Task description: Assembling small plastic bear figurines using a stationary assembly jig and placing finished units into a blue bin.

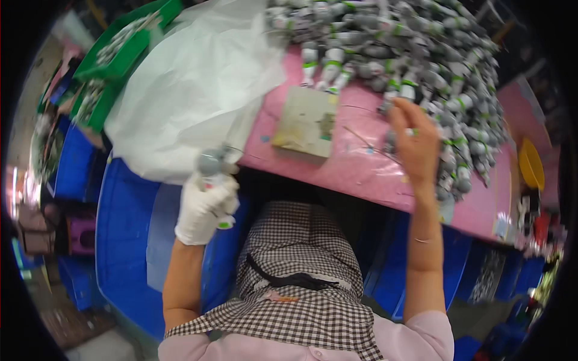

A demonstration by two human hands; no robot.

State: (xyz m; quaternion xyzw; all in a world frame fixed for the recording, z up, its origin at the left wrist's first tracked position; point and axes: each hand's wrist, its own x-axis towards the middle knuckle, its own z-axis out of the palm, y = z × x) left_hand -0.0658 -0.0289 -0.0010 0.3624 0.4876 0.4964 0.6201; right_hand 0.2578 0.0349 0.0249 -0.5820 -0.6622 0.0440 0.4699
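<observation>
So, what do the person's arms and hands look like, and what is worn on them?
The left hand wears a white glove; the right hand is bare. Both forearms are uncovered, with short pale pink sleeves at the shoulders. A thin band circles the right wrist. A black-and-white checked apron covers the front.

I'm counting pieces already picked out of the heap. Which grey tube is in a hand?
The grey tube gripped upright in the gloved left hand, over the blue bin, apart from the heap on the pink table.

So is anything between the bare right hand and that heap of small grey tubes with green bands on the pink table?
Nothing visible: the bare right hand already reaches the near edge of the heap of small grey green-banded tubes on the pink table.
</observation>
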